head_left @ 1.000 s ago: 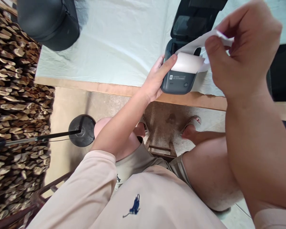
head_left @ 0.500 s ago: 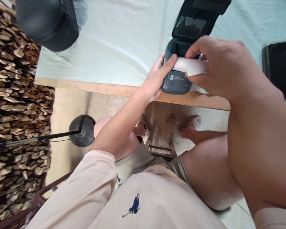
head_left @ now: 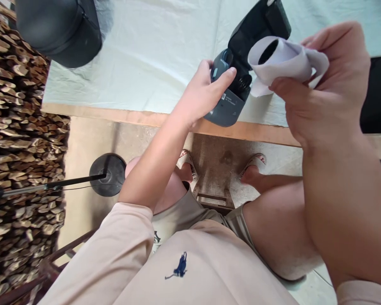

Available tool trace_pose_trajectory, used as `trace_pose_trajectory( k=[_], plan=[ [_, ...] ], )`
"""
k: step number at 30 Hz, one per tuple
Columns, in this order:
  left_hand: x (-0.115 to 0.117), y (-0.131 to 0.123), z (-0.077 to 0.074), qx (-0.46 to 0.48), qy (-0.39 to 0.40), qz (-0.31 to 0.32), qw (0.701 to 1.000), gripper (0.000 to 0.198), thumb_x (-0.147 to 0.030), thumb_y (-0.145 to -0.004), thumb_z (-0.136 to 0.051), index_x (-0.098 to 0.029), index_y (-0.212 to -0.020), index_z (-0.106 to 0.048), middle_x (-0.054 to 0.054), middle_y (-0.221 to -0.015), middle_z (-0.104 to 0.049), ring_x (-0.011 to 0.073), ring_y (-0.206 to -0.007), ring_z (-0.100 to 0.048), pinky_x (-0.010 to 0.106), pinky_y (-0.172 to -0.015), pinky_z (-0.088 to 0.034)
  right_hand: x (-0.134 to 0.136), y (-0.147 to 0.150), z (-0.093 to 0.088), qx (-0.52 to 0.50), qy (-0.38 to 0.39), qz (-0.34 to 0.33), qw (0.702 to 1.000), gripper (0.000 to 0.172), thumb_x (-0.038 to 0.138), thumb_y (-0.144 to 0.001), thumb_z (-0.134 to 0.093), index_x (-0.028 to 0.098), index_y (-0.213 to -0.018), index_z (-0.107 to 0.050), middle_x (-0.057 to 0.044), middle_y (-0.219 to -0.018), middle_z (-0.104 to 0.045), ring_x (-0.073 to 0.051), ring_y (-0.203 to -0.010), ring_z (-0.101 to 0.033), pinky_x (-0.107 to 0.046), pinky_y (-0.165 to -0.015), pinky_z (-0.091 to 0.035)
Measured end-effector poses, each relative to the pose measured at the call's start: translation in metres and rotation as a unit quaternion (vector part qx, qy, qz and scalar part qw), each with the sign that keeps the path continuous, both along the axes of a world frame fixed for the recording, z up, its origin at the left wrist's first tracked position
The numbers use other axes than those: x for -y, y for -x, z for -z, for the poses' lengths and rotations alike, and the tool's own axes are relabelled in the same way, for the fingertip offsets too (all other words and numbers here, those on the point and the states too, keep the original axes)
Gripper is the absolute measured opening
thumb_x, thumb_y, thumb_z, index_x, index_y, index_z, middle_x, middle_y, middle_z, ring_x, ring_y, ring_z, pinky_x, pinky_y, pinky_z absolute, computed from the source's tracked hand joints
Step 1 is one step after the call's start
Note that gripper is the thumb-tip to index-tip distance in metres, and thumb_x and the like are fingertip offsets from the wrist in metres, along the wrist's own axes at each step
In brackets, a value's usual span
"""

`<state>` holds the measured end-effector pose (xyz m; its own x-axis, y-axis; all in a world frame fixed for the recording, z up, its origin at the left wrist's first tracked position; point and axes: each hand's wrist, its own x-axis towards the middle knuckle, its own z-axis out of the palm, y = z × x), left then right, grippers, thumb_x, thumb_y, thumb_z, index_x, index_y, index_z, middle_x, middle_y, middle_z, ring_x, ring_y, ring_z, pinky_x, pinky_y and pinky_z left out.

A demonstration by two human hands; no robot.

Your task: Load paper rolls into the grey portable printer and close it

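My left hand [head_left: 206, 91] is wrapped round a small dark printer-like device [head_left: 225, 113] at the table's front edge, its thumb over the rim of the inner compartment. The device's black lid [head_left: 258, 25] stands raised, and dark inner parts show inside. To the right of the device, my right hand [head_left: 330, 80] holds a loosely wound roll of white paper [head_left: 282, 63] in the air. Its dark hollow centre faces left, and a loose flap of paper hangs below it.
A pale cloth [head_left: 152, 55] covers the table. At the upper left stands a black rounded case [head_left: 60, 31]; a black flat object [head_left: 377, 95] lies at the right. Below left are a stand's round base [head_left: 107, 174] and stacked firewood [head_left: 22, 169].
The paper roll has come out of the device and moved up and right in my right hand. The device has tilted in my left hand, and its inner compartment shows.
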<state>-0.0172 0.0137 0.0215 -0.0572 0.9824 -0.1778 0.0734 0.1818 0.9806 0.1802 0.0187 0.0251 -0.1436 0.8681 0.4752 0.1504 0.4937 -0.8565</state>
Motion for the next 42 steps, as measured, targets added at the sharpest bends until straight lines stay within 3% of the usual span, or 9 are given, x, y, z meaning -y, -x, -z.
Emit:
trace_pose_trajectory(
  k=[3,7,9,11,13,16,25,32,42],
  plan=[
    [-0.003,0.015,-0.002,-0.129,-0.032,0.085,0.987,0.024,-0.048,-0.089,-0.055,-0.024,-0.085,-0.057,0.003,-0.076,-0.062,0.0177,-0.073,-0.059,0.04,-0.078,-0.045,0.004,0.0,0.01,-0.045,0.031,-0.072,0.996,0.044,0.042,-0.072,-0.081,0.018,-0.088,-0.047,0.002,-0.092,-0.055,-0.007,-0.086,-0.055,-0.029,-0.079,-0.043],
    [0.007,0.01,-0.025,-0.256,-0.152,-0.02,0.954,0.028,-0.048,-0.084,-0.061,-0.019,-0.085,-0.061,0.012,-0.099,-0.06,0.0252,-0.105,-0.055,0.043,-0.1,-0.037,0.009,0.006,0.014,-0.052,0.014,-0.089,0.995,0.041,0.038,-0.077,-0.078,0.019,-0.091,-0.044,0.005,-0.09,-0.053,-0.004,-0.082,-0.054,-0.027,-0.074,-0.042],
    [0.019,0.0,-0.042,-0.145,-0.161,-0.054,0.975,0.026,-0.039,-0.092,-0.044,-0.018,-0.082,-0.055,0.01,-0.096,-0.058,0.0178,-0.096,-0.056,0.033,-0.09,-0.043,0.013,0.011,0.01,-0.02,-0.07,-0.057,0.996,0.037,0.043,-0.082,-0.072,0.019,-0.093,-0.046,0.004,-0.091,-0.052,-0.005,-0.086,-0.055,-0.027,-0.075,-0.043],
    [0.03,-0.009,-0.054,0.052,-0.019,0.021,0.998,0.043,-0.056,-0.092,-0.038,-0.016,-0.087,-0.056,0.007,-0.092,-0.06,0.0142,-0.084,-0.059,0.03,-0.078,-0.048,0.017,0.017,0.004,0.011,-0.137,-0.022,0.99,0.037,0.049,-0.085,-0.066,0.019,-0.094,-0.047,0.004,-0.089,-0.051,-0.006,-0.091,-0.056,-0.029,-0.078,-0.046],
    [0.037,-0.013,-0.057,0.19,0.089,0.132,0.969,0.051,-0.064,-0.089,-0.04,-0.017,-0.094,-0.058,0.006,-0.094,-0.063,0.0123,-0.088,-0.064,0.025,-0.082,-0.054,0.02,0.023,-0.001,0.021,-0.154,-0.011,0.988,0.039,0.053,-0.084,-0.065,0.019,-0.093,-0.048,0.004,-0.088,-0.049,-0.007,-0.094,-0.057,-0.032,-0.086,-0.049],
    [0.04,-0.011,-0.049,0.275,0.112,0.186,0.937,0.044,-0.057,-0.091,-0.05,-0.017,-0.1,-0.064,0.003,-0.095,-0.065,0.0081,-0.09,-0.067,0.02,-0.09,-0.057,0.023,0.027,-0.003,0.011,-0.141,-0.025,0.99,0.043,0.053,-0.079,-0.07,0.019,-0.092,-0.047,0.002,-0.091,-0.052,-0.009,-0.096,-0.059,-0.036,-0.092,-0.053],
    [0.038,0.003,-0.033,0.274,0.003,0.077,0.959,0.014,-0.018,-0.088,-0.061,-0.014,-0.101,-0.06,-0.007,-0.088,-0.069,0.0004,-0.084,-0.068,0.013,-0.085,-0.052,0.023,0.02,0.001,0.01,-0.102,0.021,0.995,0.011,0.021,-0.086,-0.067,0.018,-0.089,-0.056,0.002,-0.086,-0.065,-0.012,-0.094,-0.068,-0.033,-0.082,-0.057],
    [0.035,0.009,-0.029,0.268,-0.043,0.036,0.962,0.026,-0.005,-0.079,-0.065,-0.017,-0.099,-0.054,-0.008,-0.081,-0.067,0.0018,-0.08,-0.068,0.016,-0.083,-0.052,0.019,0.018,0.0,-0.063,-0.164,0.043,0.984,0.004,0.018,-0.083,-0.068,0.018,-0.085,-0.064,0.001,-0.08,-0.068,-0.012,-0.081,-0.067,-0.036,-0.08,-0.058],
    [0.033,0.014,-0.032,0.274,-0.05,0.014,0.96,0.017,-0.008,-0.085,-0.059,-0.016,-0.099,-0.055,-0.006,-0.08,-0.069,0.0042,-0.076,-0.071,0.018,-0.079,-0.052,0.015,0.006,0.004,-0.064,-0.156,0.107,0.98,0.02,0.037,-0.077,-0.075,0.019,-0.081,-0.068,0.002,-0.073,-0.065,-0.008,-0.064,-0.056,-0.028,-0.058,-0.035]
  ],
)
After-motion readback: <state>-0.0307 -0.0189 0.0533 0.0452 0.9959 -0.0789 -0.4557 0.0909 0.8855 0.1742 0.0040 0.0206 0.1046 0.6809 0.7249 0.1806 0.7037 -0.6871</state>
